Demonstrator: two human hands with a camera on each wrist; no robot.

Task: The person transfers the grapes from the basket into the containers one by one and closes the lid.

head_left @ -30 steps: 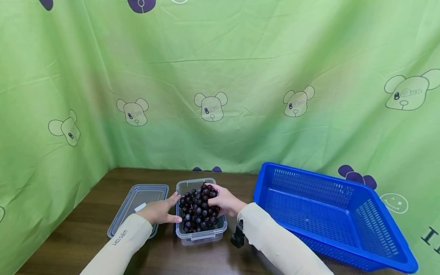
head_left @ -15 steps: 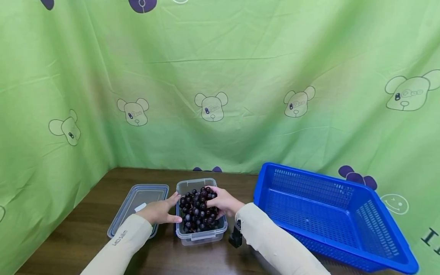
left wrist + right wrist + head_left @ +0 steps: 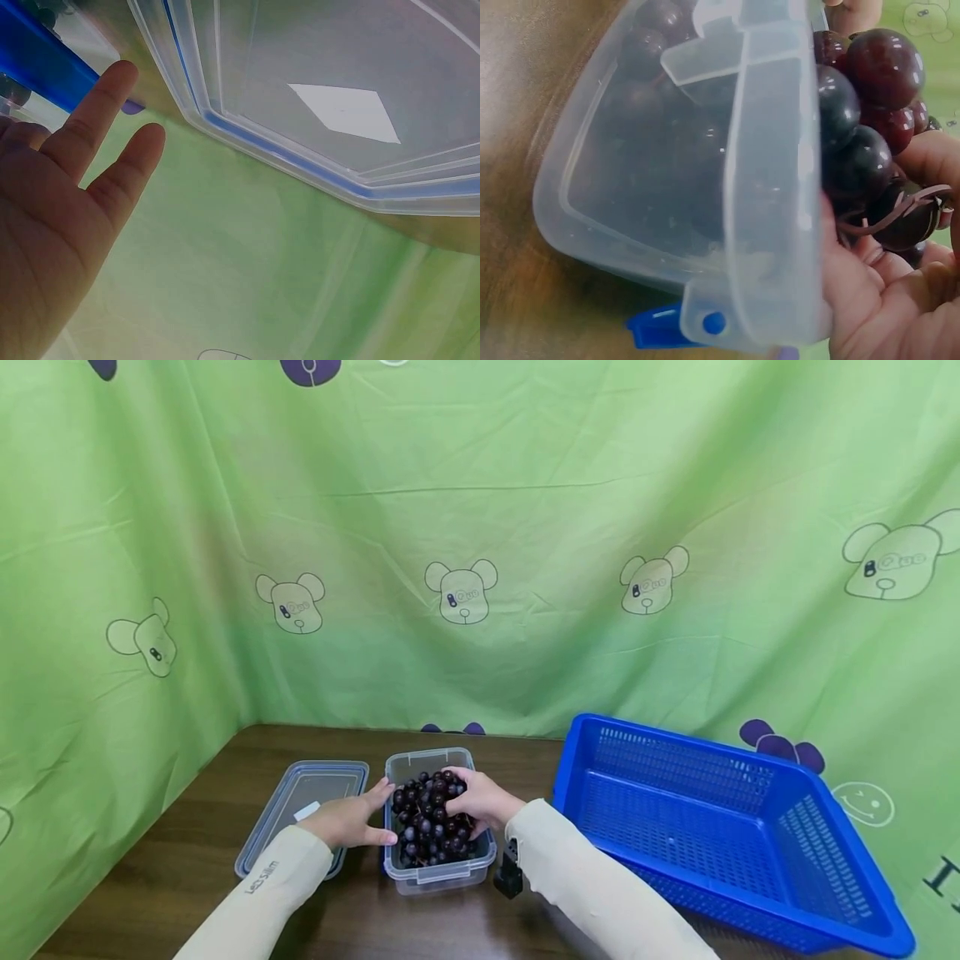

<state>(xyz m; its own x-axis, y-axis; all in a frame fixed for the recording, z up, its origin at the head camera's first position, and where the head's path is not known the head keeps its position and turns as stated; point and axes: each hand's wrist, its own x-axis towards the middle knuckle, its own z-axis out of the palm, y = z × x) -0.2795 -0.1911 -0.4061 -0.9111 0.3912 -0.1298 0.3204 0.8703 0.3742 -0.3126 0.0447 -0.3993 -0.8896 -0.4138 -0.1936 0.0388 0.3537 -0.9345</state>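
A bunch of dark purple grapes (image 3: pixel 427 828) lies in a clear plastic food container (image 3: pixel 442 882), heaped above its rim. My right hand (image 3: pixel 486 802) grips the bunch at its right side, thumb on top. In the right wrist view, its fingers (image 3: pixel 922 289) curl around grapes and a brown stem (image 3: pixel 892 212), just outside the clear container wall (image 3: pixel 660 180). At the container's left edge is my left hand (image 3: pixel 348 821), fingers and thumb spread and fairly straight. Whether it presses the wall is hard to tell. Part of the right fingers is hidden behind the grapes.
The clear lid (image 3: pixel 333 781) with a blue seal and a white label lies flat left of the container, partly under my left forearm. A large blue plastic basket (image 3: pixel 697 831) stands on the right of the brown table (image 3: pixel 360 927). A green printed cloth (image 3: pixel 525 677) hangs behind.
My right hand has shifted slightly left and down, bringing the upper grapes lower in the container. My left hand has stayed in place.
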